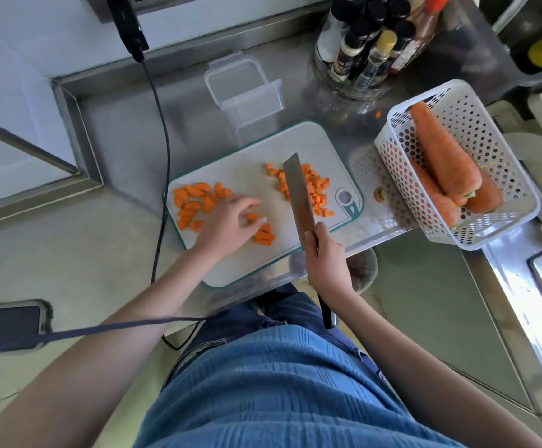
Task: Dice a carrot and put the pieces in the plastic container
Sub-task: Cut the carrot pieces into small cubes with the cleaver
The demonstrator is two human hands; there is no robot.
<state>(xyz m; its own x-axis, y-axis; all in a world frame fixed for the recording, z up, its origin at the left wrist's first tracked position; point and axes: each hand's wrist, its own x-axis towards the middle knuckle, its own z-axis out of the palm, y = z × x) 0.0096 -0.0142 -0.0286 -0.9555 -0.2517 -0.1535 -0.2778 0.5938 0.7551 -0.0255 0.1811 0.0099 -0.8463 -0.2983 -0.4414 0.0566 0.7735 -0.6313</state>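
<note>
A white cutting board (pixel 250 176) with a teal rim lies on the steel counter. Half-moon carrot slices (pixel 192 202) are spread at its left end, and small diced carrot pieces (pixel 316 189) lie at its right end. My left hand (pixel 230 221) rests fingers-down on a few carrot strips (pixel 264 236) in the middle of the board. My right hand (pixel 326 260) grips the handle of a cleaver (pixel 297 195), whose blade stands on edge between the strips and the dice. An empty clear plastic container (pixel 247 95) stands just behind the board.
A white perforated basket (pixel 495 130) with whole carrots (pixel 444 156) sits to the right of the board. A clear tub of sauce bottles (pixel 369 43) stands at the back. A black cable (pixel 163 156) hangs past the board's left end. A carrot stub (pixel 378 194) lies beside the board.
</note>
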